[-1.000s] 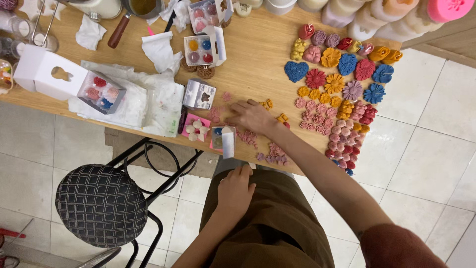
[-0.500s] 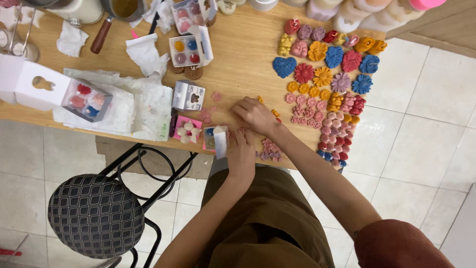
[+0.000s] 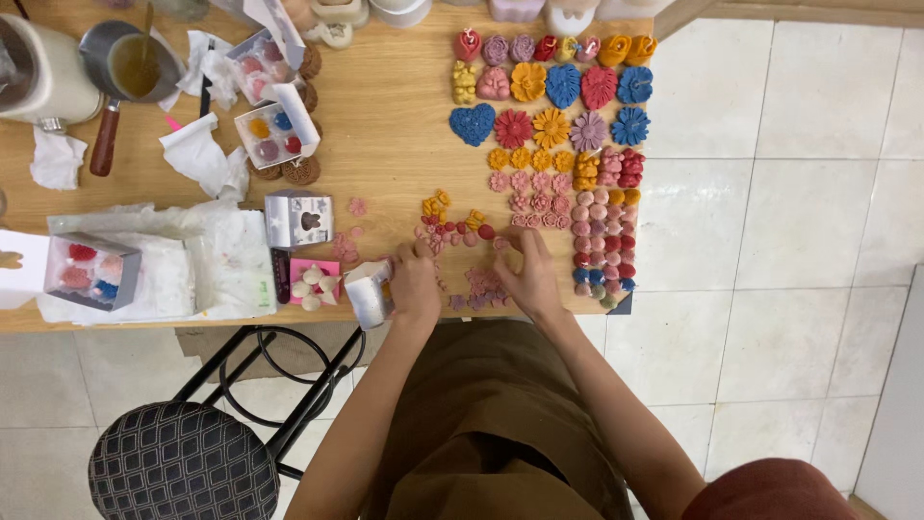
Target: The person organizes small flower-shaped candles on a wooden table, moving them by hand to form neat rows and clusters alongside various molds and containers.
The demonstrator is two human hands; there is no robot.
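My left hand (image 3: 414, 284) lies at the near edge of the wooden table (image 3: 385, 116), its fingers curled over small pink and yellow moulded pieces (image 3: 452, 231). Its side presses against a small white open box (image 3: 370, 295); whether it holds anything is hidden. My right hand (image 3: 531, 277) sits just to the right, fingertips pinched on a small pink piece (image 3: 500, 244), above a cluster of pink flowers (image 3: 481, 287). Rows of coloured flower and heart shapes (image 3: 553, 106) fill the table's right part.
A pink box with white pieces (image 3: 314, 281), a white box (image 3: 298, 218), trays of coloured shapes (image 3: 265, 135), crumpled tissues (image 3: 197, 154), a pot with a wooden handle (image 3: 130, 67) and a clear box (image 3: 91, 273) lie to the left. A black stool (image 3: 183, 462) stands below left.
My left hand rose from my lap to the table edge beside the white box. My right hand drew back toward me, onto the small pink pieces.
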